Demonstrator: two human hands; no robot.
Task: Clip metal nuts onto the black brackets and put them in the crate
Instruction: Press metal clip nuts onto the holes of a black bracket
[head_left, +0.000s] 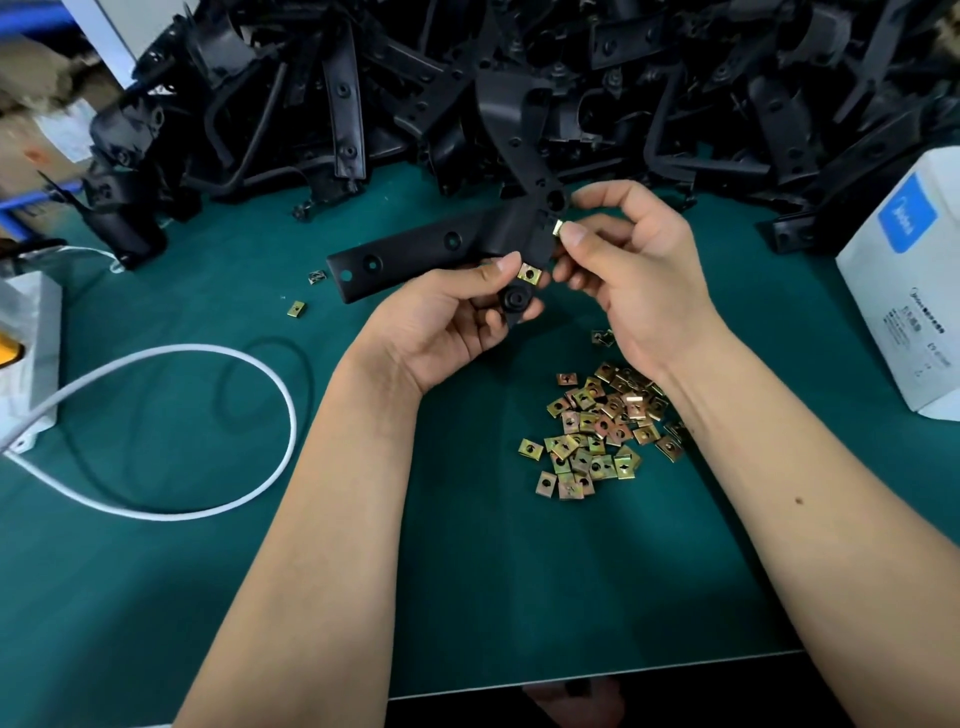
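A bracket (415, 254) is held above the mat (467, 597) between both hands, loose nuts (597, 431) below the right wrist, bracket heap (519, 78) behind, cable (208, 431) left, box (909, 291) right.

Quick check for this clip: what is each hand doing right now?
Left hand: closed on the black bracket, which already carries one clipped nut.
Right hand: pinching a metal nut against the bracket's edge.
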